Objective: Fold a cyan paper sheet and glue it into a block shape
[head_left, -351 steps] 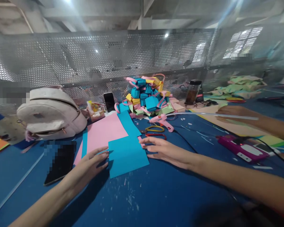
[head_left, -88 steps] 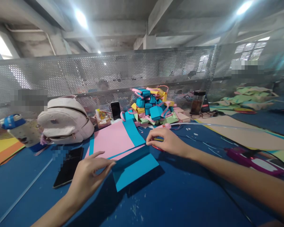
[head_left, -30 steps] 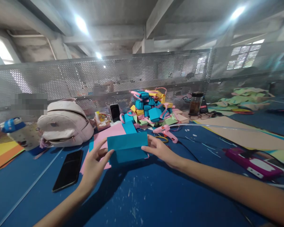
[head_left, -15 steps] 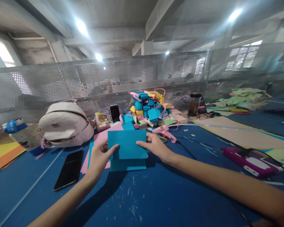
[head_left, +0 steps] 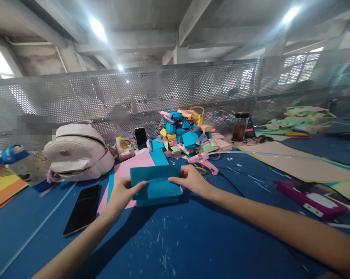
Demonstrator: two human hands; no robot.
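Between my two hands is a sheet of blue paper (head_left: 156, 186), held by its left and right sides a little above the table. A crease runs across it, and its upper part tilts at an angle to the lower part. My left hand (head_left: 123, 193) pinches the left edge, thumb on the near face and fingers behind. In the same way my right hand (head_left: 192, 180) grips the right edge. Another blue strip shows below the sheet's lower edge; whether it is joined cannot be told. Pink paper sheets (head_left: 134, 162) lie behind my left hand.
A pink glue gun (head_left: 204, 161) rests right of the sheet. Beyond it is a heap of small paper boxes (head_left: 186, 131). Leftward are a black phone (head_left: 82, 209), a white backpack (head_left: 78, 155) and a bottle (head_left: 25, 166). A purple device (head_left: 310, 199) and large paper sheets (head_left: 297, 159) lie right.
The blue sheet has bent along its crease, with its upper part now angled and its top edge lower. Both hands keep their hold at the sides.
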